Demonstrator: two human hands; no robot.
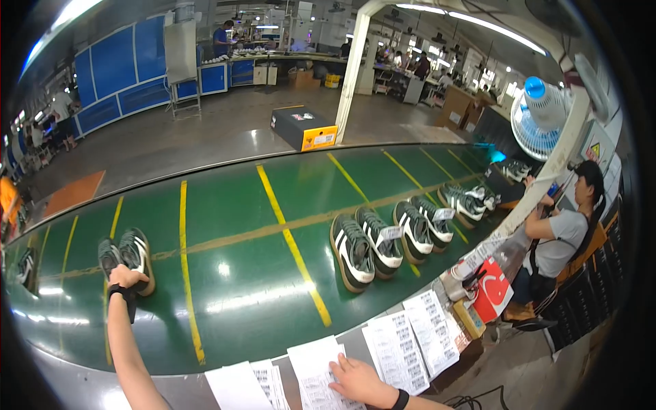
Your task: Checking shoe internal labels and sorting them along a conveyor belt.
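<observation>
At the left of the green conveyor belt (232,266), my left hand (127,276) grips a pair of dark green sneakers (135,247) with white stripes and gum soles by their heel ends. The fingers are partly hidden among the shoes. My right hand (357,380) lies with fingers spread on a sheet of printed labels (314,365) at the near edge. More label sheets (400,348) lie to its right, and others (239,386) to its left. Similar sneakers (352,251) stand in pairs on the belt's right half, some with a white label tucked inside.
Past the belt's far edge sits a black and orange shoebox (304,128) beside a white post (353,75). A seated person (570,219) works at the right, near a fan (540,116). A red box lid (490,290) rests near the labels. Another sneaker (26,266) is at far left.
</observation>
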